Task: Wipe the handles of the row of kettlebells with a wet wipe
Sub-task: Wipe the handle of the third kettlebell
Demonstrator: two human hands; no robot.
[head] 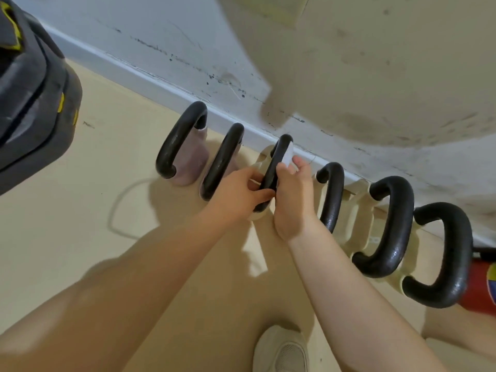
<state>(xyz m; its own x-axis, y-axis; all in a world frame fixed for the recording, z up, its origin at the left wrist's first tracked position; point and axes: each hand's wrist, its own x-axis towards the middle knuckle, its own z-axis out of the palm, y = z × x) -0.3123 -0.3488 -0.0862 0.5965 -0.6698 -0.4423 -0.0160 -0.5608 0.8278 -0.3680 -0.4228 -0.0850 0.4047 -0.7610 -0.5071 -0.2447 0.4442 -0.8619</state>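
Kettlebells (332, 194) in row along wall (349, 76)

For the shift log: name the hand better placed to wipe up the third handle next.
Right. The right hand already presses the wet wipe to the third handle; the left hand only steadies its lower end.

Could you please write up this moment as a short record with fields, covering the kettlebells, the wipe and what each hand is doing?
setting: floor along a scuffed wall
kettlebells: six in a row, black handles
handle being wiped: third from the left
wet wipe: white, against that handle
right hand: presses the wipe to the handle
left hand: grips the same handle lower down
nearby: grey shoe, red object at the right edge
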